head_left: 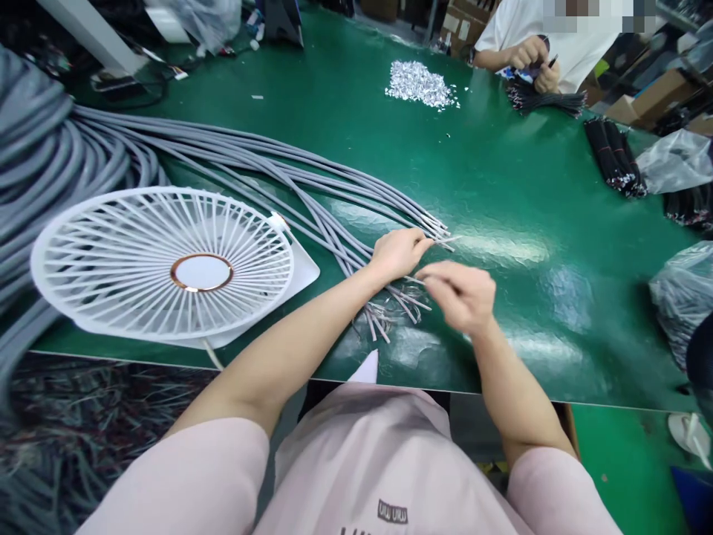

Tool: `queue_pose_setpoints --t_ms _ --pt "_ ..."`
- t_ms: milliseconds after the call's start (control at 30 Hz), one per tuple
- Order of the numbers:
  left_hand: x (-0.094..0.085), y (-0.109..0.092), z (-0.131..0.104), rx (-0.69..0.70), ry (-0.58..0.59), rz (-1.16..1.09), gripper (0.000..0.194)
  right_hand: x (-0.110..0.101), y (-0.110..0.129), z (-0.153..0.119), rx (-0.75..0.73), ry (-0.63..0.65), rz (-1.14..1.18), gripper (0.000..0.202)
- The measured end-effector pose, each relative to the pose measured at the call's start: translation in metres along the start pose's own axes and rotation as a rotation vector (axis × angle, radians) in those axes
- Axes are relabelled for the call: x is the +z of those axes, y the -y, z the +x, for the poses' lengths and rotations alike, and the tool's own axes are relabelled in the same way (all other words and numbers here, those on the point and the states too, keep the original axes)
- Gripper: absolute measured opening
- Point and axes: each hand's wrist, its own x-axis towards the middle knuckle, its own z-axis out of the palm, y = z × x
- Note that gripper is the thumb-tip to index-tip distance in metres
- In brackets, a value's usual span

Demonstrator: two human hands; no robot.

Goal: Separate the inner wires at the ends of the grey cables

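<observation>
Slanting inward over the green tabletop [501, 171], both forearms [317, 319] are forming a V; L hand [396, 253] is lying back-up across the grey cables [312, 158], R hand [468, 293] is curling just to its right. Grips: L fingers are gripping cable nr the tips; R thumb & fingers are pinching one cable's tip, slightly blurred. Cables are running from the coil [44, 126], far L, to both hands; frayed ends [382, 329] are splaying nr table edge. Count: 2 hands, 1 fan [201, 273], 1 silver pile [419, 83], 1 co-worker [584, 56]; cables are overlapping, no. unclear.
</observation>
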Motion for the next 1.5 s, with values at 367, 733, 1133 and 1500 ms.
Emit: queue_pose_setpoints --t_ms 367,733,1133,1500 --pt "-0.021 -0.004 -0.004 0.137 0.024 -0.332 0.030 -0.048 -0.027 0.003 0.178 -0.102 -0.486 0.021" --pt "-0.018 -0.014 -0.012 0.165 -0.102 -0.286 0.020 -0.054 -0.030 0.001 0.232 -0.030 -0.687 0.019" --pt "-0.018 -0.017 -0.014 0.305 -0.186 -0.097 0.019 -0.049 -0.035 0.002 0.251 -0.032 -0.616 0.019" --pt "-0.016 -0.015 -0.014 0.387 -0.265 -0.012 0.024 -0.056 -0.036 0.001 0.271 -0.057 -0.597 0.017"
